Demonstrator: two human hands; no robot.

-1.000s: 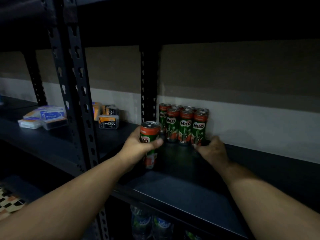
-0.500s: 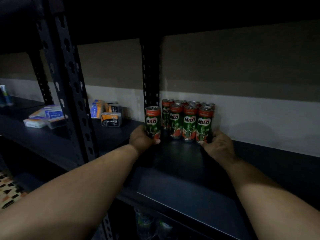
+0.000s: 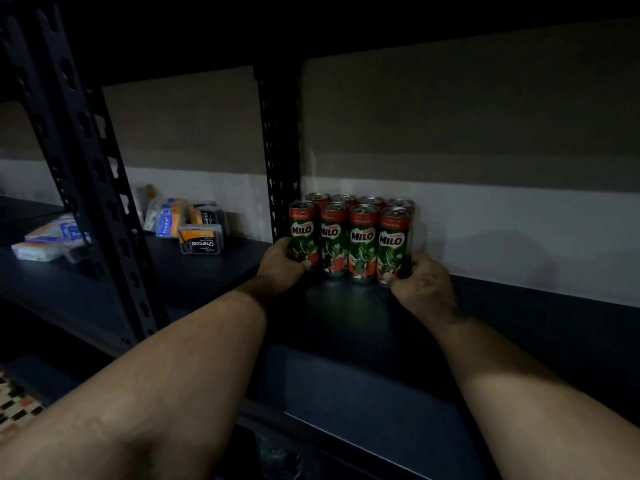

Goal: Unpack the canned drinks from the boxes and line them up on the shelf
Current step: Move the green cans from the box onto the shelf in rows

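Several green and red Milo cans [image 3: 362, 240] stand in two rows at the back of the dark shelf [image 3: 346, 341], close to the wall. My left hand [image 3: 280, 266] grips the base of the leftmost front can [image 3: 302, 226]. My right hand [image 3: 424, 287] presses against the base of the rightmost front can [image 3: 393, 237]. Both hands squeeze the block of cans from its two sides. The rear row is mostly hidden behind the front one.
A black perforated upright [image 3: 280, 150] stands just left of the cans, another upright [image 3: 86, 161] nearer at left. Small packs, one marked Charcoal [image 3: 200, 240], lie on the left shelf bay. Bottles show dimly on the shelf below [image 3: 277, 455].
My left hand carried one can from the shelf front to the back and set it as the leftmost of the front row. My right hand closed in on the right end.
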